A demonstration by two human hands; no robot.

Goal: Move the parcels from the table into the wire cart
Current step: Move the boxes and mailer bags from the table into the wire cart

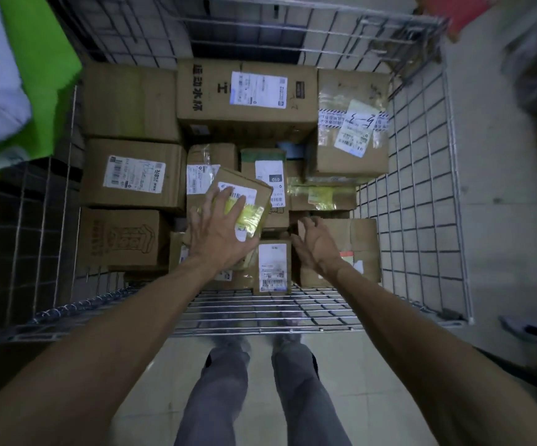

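I look down into the wire cart (421,201), which is packed with several brown cardboard parcels. A small parcel (254,196) with a white label and yellow tape lies tilted on top of the pile near the cart's front. My left hand (219,230) lies flat on it with fingers spread and straight. My right hand (317,244) hovers just to its right, palm turned inward, fingers loosely bent, holding nothing, above a brown box (357,239) at the front right.
Large boxes (244,98) fill the cart's back and left side. The cart's front rim (260,329) is just before my legs. Green and white bags (29,75) hang at the left. Tiled floor lies to the right of the cart.
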